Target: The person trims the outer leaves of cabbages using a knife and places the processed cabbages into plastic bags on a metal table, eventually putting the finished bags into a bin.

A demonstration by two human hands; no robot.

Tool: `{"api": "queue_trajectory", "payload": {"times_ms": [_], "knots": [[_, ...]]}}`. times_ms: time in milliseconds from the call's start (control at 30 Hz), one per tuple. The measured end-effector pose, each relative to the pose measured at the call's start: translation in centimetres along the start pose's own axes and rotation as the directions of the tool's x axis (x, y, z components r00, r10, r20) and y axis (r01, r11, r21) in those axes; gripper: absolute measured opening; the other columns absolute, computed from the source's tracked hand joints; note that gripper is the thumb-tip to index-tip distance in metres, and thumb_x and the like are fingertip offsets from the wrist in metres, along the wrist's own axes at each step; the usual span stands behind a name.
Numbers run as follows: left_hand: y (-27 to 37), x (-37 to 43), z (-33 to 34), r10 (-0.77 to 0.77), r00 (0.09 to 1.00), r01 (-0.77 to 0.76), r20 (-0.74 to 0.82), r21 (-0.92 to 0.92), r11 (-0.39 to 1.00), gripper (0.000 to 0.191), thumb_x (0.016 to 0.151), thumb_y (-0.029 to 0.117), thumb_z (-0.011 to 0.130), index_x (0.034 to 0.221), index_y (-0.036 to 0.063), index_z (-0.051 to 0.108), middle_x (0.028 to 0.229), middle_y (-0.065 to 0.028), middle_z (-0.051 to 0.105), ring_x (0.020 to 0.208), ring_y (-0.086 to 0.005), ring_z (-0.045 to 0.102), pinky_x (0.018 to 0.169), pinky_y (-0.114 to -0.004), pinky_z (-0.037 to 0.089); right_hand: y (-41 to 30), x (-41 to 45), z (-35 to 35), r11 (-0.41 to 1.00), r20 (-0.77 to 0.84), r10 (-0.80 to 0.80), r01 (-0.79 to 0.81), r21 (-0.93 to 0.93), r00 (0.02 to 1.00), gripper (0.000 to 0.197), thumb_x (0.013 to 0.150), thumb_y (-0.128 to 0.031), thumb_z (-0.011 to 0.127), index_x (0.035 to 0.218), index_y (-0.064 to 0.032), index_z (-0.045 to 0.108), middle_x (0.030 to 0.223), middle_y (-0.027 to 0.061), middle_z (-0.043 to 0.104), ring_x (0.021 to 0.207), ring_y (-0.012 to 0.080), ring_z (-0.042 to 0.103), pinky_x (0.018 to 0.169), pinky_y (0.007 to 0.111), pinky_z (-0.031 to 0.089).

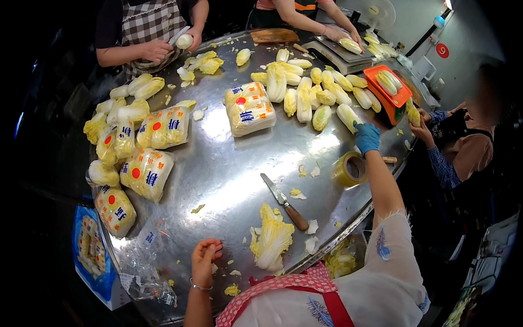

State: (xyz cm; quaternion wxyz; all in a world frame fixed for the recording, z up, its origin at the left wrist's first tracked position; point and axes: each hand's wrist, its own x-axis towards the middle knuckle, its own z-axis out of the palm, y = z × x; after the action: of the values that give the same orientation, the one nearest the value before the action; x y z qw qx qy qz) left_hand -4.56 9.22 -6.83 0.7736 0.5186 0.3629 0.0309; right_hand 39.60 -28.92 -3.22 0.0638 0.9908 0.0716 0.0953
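Observation:
My right hand (pixel 366 138), in a blue glove, reaches far out and grips the near end of a napa cabbage (pixel 348 117) at the edge of a loose pile. Bare and half curled, my left hand (pixel 206 261) hovers at the near side of the steel table (pixel 229 171) with nothing visible in it. Between my arms lie loose yellow cabbage leaves (pixel 271 241) and a knife with a wooden handle (pixel 284 200). A roll of clear yellowish tape (pixel 350 169) stands beside my right wrist.
Wrapped cabbage packs (pixel 250 109) sit mid-table and along the left side. Clear printed film (pixel 147 269) lies at the near left. Opposite, a person trims a cabbage with a knife (pixel 179 36); others work by a scale (pixel 343 53) and an orange scale (pixel 388 94).

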Motion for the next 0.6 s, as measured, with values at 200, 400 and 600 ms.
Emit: {"api": "queue_trajectory", "payload": {"times_ms": [200,400,600], "knots": [[-0.9,0.1,0.4,0.045,0.999,-0.044,0.014,-0.045,0.998,0.017,0.093,0.012,0.051,0.106,0.0015,0.054,0.101,-0.0125,0.063,0.090,-0.0185,0.063,0.075,-0.028,0.051,8.2,1.2,3.1,0.531,-0.328,0.429,0.058,0.845,0.841,0.019,0.083,-0.010,0.061,0.102,-0.0103,0.066,0.091,0.0072,0.068,0.078,0.0214,0.063,0.076,0.030,0.048],[-0.3,0.1,-0.9,0.020,1.000,-0.020,-0.012,-0.007,1.000,0.019,0.093,0.014,0.051,0.107,0.0011,0.053,0.101,-0.0128,0.063,0.090,-0.0189,0.063,0.074,-0.027,0.051,-4.1,-6.2,-6.4,0.121,-0.115,0.256,0.086,0.989,0.960,0.013,0.084,-0.005,0.063,0.097,-0.0019,0.063,0.089,0.0003,0.063,0.079,0.0090,0.056,0.075,0.023,0.046],[4.1,5.3,-3.1,0.262,0.960,-0.235,-0.103,0.215,0.948,0.029,0.086,0.012,0.060,0.111,0.0009,0.051,0.106,-0.0118,0.060,0.091,-0.0173,0.060,0.074,-0.028,0.049,-15.0,-18.8,-11.5,0.297,0.024,-0.795,0.355,0.886,0.606,0.039,0.075,-0.008,0.072,0.113,-0.0040,0.062,0.088,0.0103,0.063,0.078,0.0201,0.061,0.072,0.029,0.048]]}}
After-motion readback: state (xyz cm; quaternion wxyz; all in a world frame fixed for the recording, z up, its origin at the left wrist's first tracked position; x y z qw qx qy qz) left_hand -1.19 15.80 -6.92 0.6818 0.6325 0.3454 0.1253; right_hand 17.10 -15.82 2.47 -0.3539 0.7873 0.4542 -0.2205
